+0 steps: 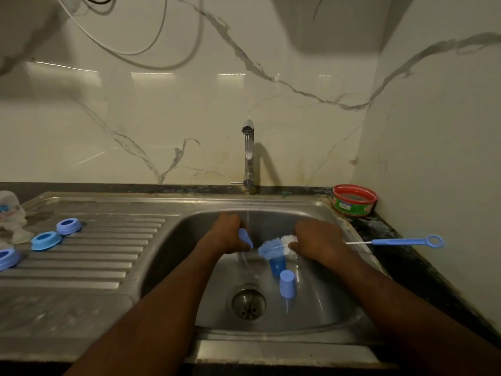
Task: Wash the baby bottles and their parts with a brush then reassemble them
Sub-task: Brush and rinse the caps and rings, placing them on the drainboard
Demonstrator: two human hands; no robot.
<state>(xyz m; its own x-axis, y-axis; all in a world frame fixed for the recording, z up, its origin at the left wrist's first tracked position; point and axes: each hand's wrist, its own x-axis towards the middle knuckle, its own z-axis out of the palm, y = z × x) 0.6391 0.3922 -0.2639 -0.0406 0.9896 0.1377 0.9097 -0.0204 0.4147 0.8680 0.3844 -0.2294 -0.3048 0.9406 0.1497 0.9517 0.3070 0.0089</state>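
Observation:
My left hand (229, 234) grips a blue bottle cap (245, 238) over the sink basin (333, 302), under the thin stream of water from the tap (248, 153). My right hand (315, 238) holds a blue-and-white bottle brush (275, 246), its bristles pointing left toward the cap. Two more blue caps lie in the basin: a darker one (278, 265) under the brush and a lighter one (287, 284) nearer the drain (246, 301). Three blue screw rings (69, 226) (45, 240) (8, 257) sit on the drainboard at the left.
A thin blue nipple brush (406, 242) lies on the dark counter right of the sink. A red-and-green tub (354, 200) stands at the back right corner. Clear bottle parts (12, 213) stand at the far left edge of the drainboard (89, 272).

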